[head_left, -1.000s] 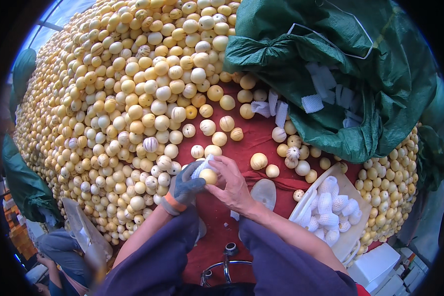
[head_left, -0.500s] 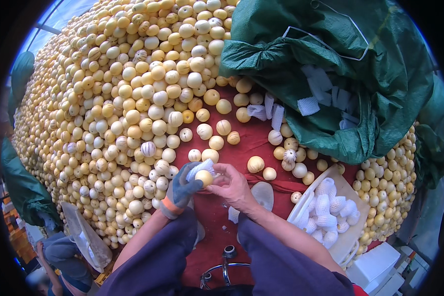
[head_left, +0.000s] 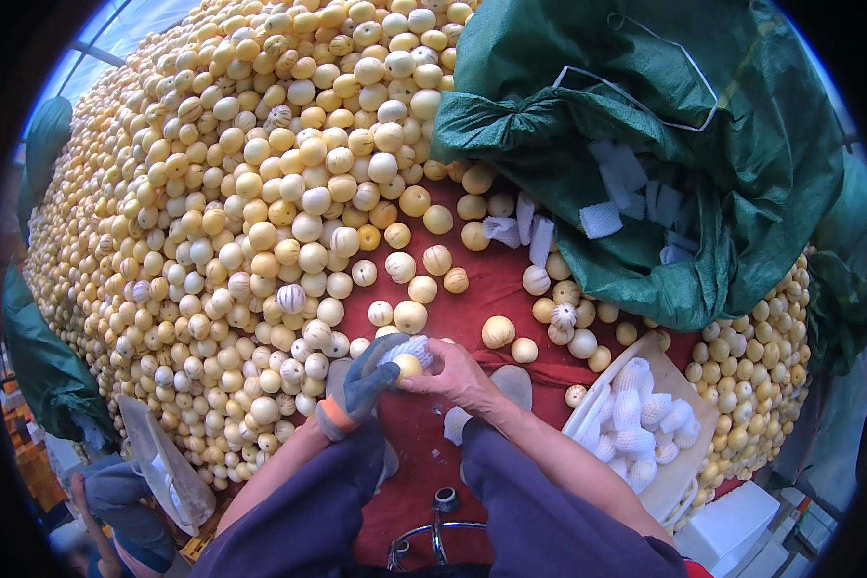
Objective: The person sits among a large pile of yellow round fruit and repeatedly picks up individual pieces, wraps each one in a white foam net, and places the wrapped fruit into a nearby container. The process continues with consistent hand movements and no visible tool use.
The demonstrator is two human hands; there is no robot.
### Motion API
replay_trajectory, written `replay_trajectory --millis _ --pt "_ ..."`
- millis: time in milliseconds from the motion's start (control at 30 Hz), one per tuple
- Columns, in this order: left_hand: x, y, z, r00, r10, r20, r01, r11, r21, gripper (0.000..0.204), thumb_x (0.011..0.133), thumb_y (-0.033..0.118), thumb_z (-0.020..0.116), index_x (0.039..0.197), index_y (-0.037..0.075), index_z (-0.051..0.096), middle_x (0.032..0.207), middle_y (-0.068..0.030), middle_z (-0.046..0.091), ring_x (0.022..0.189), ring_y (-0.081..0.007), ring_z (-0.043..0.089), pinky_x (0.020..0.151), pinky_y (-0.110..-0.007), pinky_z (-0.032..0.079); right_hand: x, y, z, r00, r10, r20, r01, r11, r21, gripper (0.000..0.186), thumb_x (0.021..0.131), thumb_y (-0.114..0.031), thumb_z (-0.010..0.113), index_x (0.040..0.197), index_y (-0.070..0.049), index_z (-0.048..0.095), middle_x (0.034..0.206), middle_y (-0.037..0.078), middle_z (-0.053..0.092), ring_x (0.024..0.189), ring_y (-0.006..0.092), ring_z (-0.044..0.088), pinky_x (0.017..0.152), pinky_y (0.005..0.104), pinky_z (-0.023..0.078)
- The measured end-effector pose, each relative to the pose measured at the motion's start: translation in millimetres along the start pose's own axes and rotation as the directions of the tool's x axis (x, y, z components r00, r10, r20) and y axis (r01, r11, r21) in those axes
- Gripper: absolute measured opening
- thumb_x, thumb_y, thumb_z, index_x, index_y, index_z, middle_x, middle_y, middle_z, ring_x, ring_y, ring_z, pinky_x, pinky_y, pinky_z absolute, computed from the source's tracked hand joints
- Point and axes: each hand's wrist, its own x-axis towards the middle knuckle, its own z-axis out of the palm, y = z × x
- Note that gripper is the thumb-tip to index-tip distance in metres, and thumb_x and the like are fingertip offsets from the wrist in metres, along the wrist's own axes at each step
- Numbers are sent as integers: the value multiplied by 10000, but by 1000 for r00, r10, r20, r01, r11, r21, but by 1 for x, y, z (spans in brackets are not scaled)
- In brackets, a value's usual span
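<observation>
Just above my knees, both hands meet around one pale yellow pepino melon [head_left: 407, 366]. A white foam net sleeve [head_left: 410, 351] covers its far side, while the near side shows bare. My left hand [head_left: 360, 380], in a grey-blue glove with an orange cuff, closes around the melon and sleeve from the left. From the right, my bare right hand [head_left: 456, 378] grips them between thumb and fingers; some fingertips are hidden behind the sleeve. On the right, a pale crate [head_left: 692, 424] holds several melons in foam nets [head_left: 636, 409].
A large heap of pepino melons [head_left: 250, 183] rises ahead and left. Loose ones lie on the red cloth [head_left: 472, 284]. The green sack [head_left: 722, 260] at far right contains foam sleeves [head_left: 621, 178]. Another person [head_left: 120, 491] sits at lower left beside a tilted crate [head_left: 164, 462].
Both hands have come slightly lower and nearer to me with the melon. My right thumb and fingers have closed in on the melon and its foam sleeve.
</observation>
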Motion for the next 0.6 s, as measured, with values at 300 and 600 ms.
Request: replay_trajectory --millis 300,600 --pt "5 -27 -20 995 75 -64 -88 970 -228 588 989 339 595 1480 36 480 1419 -147 587 1169 -260 648 841 -342 583 -10 -16 0 976 75 204 -140 935 326 653 938 -284 758 1477 -69 458 1098 37 689 733 68 630 584 192 498" --pt "9 -43 -23 960 205 -190 -123 921 369 233 1019 166 609 1173 -8 624 1052 -69 638 999 -161 624 872 -308 506 -9 -6 22 974 -126 -189 133 991 20 445 936 -205 764 1305 -42 576 1063 18 695 867 54 654 728 213 556"
